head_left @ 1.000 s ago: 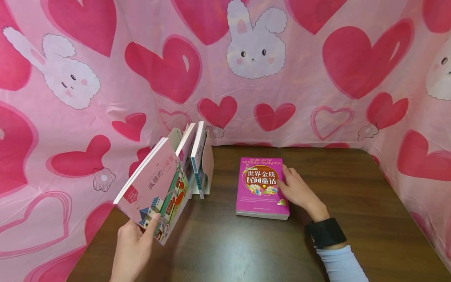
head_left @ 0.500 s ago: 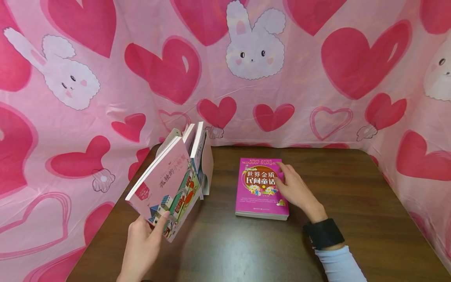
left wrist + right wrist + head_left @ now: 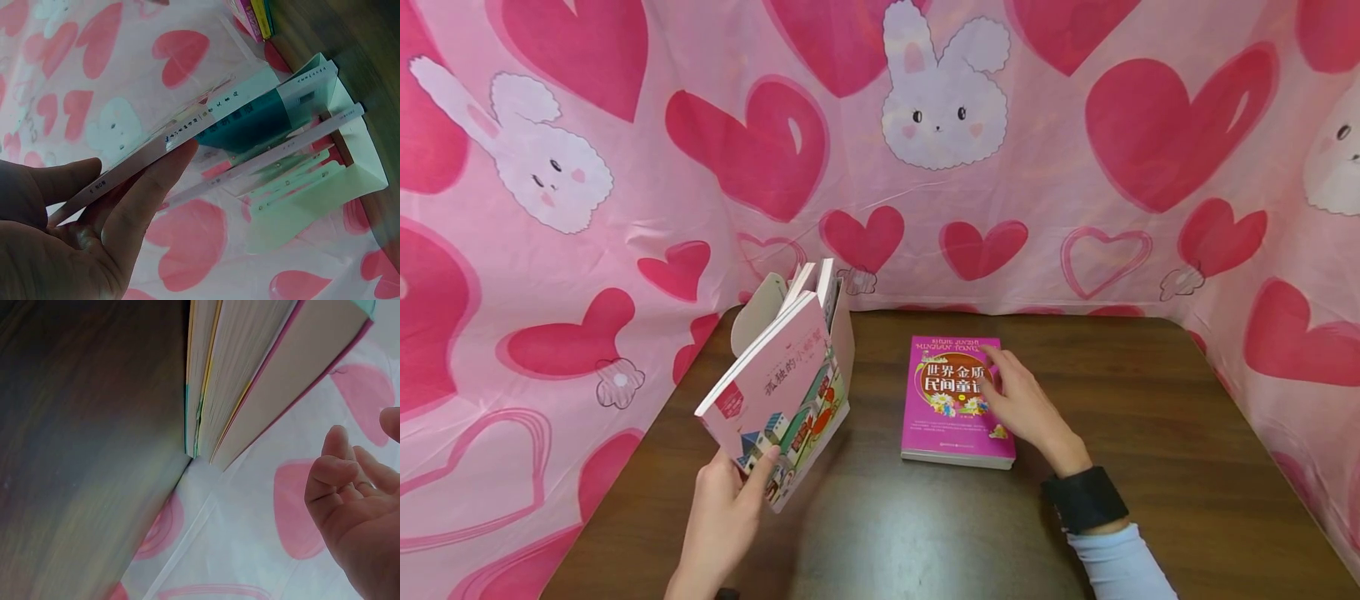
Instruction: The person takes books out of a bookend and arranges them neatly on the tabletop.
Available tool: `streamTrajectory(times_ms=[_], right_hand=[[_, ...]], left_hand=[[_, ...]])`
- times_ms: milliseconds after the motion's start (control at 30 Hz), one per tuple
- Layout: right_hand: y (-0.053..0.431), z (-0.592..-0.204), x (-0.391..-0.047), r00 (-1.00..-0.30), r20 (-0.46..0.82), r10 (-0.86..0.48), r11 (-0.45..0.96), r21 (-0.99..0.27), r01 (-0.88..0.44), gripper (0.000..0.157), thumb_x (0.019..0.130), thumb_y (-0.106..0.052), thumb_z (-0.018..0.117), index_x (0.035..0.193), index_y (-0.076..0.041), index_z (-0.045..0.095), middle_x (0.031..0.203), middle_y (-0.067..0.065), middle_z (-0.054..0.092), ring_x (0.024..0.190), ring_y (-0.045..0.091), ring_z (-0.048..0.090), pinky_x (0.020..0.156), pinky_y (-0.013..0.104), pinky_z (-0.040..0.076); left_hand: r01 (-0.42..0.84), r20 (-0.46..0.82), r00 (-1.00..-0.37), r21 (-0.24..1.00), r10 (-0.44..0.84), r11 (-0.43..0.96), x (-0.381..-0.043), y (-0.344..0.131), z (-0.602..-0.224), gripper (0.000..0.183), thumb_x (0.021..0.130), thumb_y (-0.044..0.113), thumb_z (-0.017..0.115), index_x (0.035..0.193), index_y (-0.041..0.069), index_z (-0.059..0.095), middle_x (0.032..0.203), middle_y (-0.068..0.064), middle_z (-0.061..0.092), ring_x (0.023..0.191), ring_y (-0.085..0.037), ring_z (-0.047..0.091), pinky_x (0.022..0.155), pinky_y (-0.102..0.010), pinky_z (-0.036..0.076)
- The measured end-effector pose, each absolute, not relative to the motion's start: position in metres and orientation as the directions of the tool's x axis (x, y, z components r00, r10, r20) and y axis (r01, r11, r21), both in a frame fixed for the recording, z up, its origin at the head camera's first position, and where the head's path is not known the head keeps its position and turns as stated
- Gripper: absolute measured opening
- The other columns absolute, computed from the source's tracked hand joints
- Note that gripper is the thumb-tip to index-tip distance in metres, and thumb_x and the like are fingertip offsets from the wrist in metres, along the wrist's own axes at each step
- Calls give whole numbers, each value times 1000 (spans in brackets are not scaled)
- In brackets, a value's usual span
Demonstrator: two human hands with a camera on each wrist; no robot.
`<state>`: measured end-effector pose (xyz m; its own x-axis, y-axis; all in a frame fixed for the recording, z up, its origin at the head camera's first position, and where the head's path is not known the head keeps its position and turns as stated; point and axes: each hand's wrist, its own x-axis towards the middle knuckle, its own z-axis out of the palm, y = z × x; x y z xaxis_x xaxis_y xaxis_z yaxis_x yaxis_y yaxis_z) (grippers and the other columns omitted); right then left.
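Observation:
My left hand (image 3: 722,508) grips a thin pink picture book (image 3: 793,383), thumb flat on the illustrated cover and fingers behind it. The book is tilted and overlaps the cream book holder (image 3: 758,317) in the head view. Seen from the left wrist, the book's spine (image 3: 144,153) points at the holder (image 3: 365,150), alongside a thin pale-spined book (image 3: 269,153) standing inside it. My right hand (image 3: 1030,408) is at the right edge of a purple book (image 3: 951,437) lying flat. In the right wrist view its loosely bent fingers are apart from the stacked books (image 3: 287,381) and hold nothing.
Upright books (image 3: 826,279) stand in the holder, partly hidden by the picture book. Beneath them is a dark wooden table (image 3: 1150,467). A pink cloth (image 3: 1037,183) with hearts and rabbits hangs behind and at both sides.
My left hand has carried the pink picture book rightward, and it now covers more of the holder and its books. The right hand has shifted slightly left over the purple book.

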<state>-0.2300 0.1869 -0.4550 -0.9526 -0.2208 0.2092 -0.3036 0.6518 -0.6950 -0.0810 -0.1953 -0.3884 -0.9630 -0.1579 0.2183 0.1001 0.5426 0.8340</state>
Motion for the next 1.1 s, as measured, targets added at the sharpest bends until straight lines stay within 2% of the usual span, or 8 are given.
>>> streamTrajectory(times_ms=[200, 333, 467, 567, 700, 1033, 1100], right_hand=[[183, -455, -229, -946, 219, -239, 626, -710, -322, 60, 103, -13, 67, 156, -2, 41, 123, 15, 57, 101, 28, 55, 88, 49, 54], [178, -454, -227, -942, 231, -245, 605, -722, -335, 56, 105, -13, 63, 156, -3, 43, 127, 15, 58, 108, 29, 57, 97, 56, 53], [172, -454, -226, -931, 255, -259, 594, -718, -362, 53, 105, -13, 64, 154, -6, 45, 123, 14, 60, 106, 29, 58, 93, 53, 54], [168, -455, -224, -924, 270, -271, 584, -717, -381, 55, 104, -14, 66, 154, -5, 46, 132, 18, 60, 114, 32, 59, 99, 57, 52], [163, -455, -223, -912, 293, -287, 560, -721, -408, 57, 104, -15, 67, 155, -5, 46, 148, 23, 54, 128, 35, 55, 109, 61, 45], [146, -450, -219, -876, 366, -313, 519, -706, -481, 60, 100, -17, 73, 155, -9, 48, 140, 18, 59, 117, 32, 57, 98, 54, 55], [143, -449, -218, -873, 376, -311, 528, -695, -488, 61, 101, -19, 72, 155, -8, 47, 143, 17, 58, 120, 32, 56, 100, 55, 53]], left_hand=[[91, 201, -968, 840, -152, 535, -86, -192, -389, 41, 103, 11, 70, 141, 2, 57, 125, -24, 71, 104, -42, 73, 82, -62, 59], [93, 196, -970, 847, -143, 524, -89, -190, -389, 42, 103, 9, 69, 143, 4, 55, 128, -23, 70, 106, -41, 73, 83, -62, 59], [94, 191, -971, 853, -140, 513, -93, -188, -390, 42, 102, 8, 69, 142, 5, 55, 128, -22, 71, 107, -41, 73, 84, -62, 58], [92, 183, -974, 860, -134, 502, -96, -186, -391, 42, 102, 7, 69, 142, 5, 55, 128, -21, 71, 106, -40, 73, 84, -61, 59], [93, 175, -977, 865, -123, 493, -99, -184, -391, 43, 102, 8, 70, 142, 6, 55, 129, -20, 71, 107, -40, 73, 85, -61, 58], [93, 162, -981, 872, -104, 480, -107, -178, -392, 44, 102, 8, 70, 143, 6, 55, 129, -19, 71, 108, -39, 73, 87, -62, 57], [95, 162, -982, 874, -101, 477, -108, -177, -392, 42, 102, 8, 69, 142, 5, 56, 128, -19, 71, 107, -39, 73, 86, -62, 58]])
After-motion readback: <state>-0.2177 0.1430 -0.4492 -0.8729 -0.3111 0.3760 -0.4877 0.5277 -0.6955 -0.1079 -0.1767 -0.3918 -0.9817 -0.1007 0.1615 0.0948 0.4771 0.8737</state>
